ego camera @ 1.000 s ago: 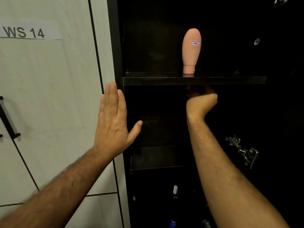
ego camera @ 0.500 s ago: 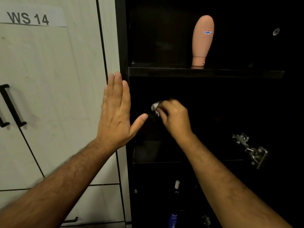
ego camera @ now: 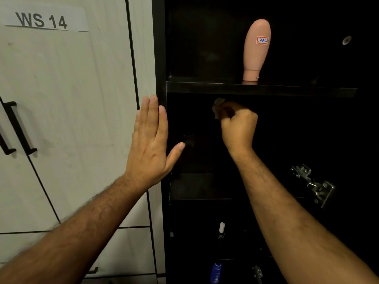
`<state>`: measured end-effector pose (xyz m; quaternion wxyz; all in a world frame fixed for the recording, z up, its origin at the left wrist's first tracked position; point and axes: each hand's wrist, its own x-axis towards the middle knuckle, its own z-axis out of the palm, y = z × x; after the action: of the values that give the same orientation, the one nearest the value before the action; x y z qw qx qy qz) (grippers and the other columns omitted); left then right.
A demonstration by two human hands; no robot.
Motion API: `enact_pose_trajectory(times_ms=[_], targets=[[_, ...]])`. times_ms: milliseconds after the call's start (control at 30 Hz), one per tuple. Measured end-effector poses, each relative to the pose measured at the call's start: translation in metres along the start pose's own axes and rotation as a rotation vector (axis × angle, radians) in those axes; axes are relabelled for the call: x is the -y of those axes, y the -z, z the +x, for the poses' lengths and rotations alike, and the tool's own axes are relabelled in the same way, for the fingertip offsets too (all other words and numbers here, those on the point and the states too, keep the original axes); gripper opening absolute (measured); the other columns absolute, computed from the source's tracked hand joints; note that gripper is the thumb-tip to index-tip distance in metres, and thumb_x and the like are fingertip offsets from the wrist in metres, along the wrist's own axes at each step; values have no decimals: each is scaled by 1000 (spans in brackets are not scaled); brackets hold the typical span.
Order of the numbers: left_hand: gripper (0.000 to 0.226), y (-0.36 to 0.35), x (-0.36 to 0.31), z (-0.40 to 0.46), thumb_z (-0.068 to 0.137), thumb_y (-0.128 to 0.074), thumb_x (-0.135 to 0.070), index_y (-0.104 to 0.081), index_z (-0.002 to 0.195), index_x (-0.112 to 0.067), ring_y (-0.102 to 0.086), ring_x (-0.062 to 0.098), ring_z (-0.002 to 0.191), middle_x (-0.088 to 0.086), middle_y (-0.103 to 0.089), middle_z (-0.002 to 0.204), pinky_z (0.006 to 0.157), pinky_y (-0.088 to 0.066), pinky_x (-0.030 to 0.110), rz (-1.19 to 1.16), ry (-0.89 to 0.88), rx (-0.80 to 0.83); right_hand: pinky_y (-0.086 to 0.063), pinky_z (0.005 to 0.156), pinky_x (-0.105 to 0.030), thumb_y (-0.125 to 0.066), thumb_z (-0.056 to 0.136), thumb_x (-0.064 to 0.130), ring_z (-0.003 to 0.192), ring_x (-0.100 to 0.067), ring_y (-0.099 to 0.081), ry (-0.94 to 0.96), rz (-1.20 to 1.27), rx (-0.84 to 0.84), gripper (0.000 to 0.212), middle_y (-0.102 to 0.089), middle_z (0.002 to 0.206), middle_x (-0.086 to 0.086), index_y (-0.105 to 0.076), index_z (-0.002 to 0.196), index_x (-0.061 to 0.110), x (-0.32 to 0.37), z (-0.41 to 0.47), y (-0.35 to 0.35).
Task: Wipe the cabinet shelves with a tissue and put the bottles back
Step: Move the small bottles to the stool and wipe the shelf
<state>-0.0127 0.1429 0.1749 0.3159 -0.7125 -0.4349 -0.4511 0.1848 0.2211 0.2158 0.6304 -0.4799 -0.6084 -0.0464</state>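
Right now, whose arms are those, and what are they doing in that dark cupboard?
Those arms belong to a person who wears a camera on the head, so you see what that person sees, looking forward and down. There is only this one view.

The left hand is flat and open, resting against the edge of the black cabinet, beside the pale doors with a paper sign saying WS 14.

The right hand reaches into the cabinet, just under the upper shelf. It is closed around a crumpled tissue, used for wiping.

On that upper shelf stands a peach bottle, cap down, with a small sticker. Lower down in the dark are a small bottle with a white cap and a blue bottle. The shiny metal part on the right is a door hinge.
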Motion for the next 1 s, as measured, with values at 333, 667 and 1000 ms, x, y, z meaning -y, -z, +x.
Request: enact_pose_trajectory(times_ms=[333, 667, 1000], targets=[[80, 4, 36, -22, 99, -31, -58, 11, 153, -17, 5, 37, 148, 12, 18, 159, 120, -4, 51, 86, -153, 87, -27, 50, -11, -69, 84, 8, 66, -12, -58, 337, -265, 556, 7, -51, 80, 6, -70, 84, 14, -27, -98, -16], [75, 5, 41, -23, 100, -29, -55, 3, 153, -13, 2, 38, 148, 23, 5, 158, 121, -4, 49, 35, -165, 152, -53, 80, -18, -75, 83, 12, 84, -12, -68, -230, 242, -143, 10, -69, 88, 3, -74, 92, 10, 34, 6, -5], [75, 9, 42, -23, 99, -35, -50, 1, 153, -14, 3, 36, 148, 24, 4, 158, 120, -9, 53, -21, -163, 204, -51, 78, -21, -74, 81, 8, 86, -11, -63, 272, -171, 352, 15, -66, 94, -3, -72, 96, 10, 24, -77, -41]])
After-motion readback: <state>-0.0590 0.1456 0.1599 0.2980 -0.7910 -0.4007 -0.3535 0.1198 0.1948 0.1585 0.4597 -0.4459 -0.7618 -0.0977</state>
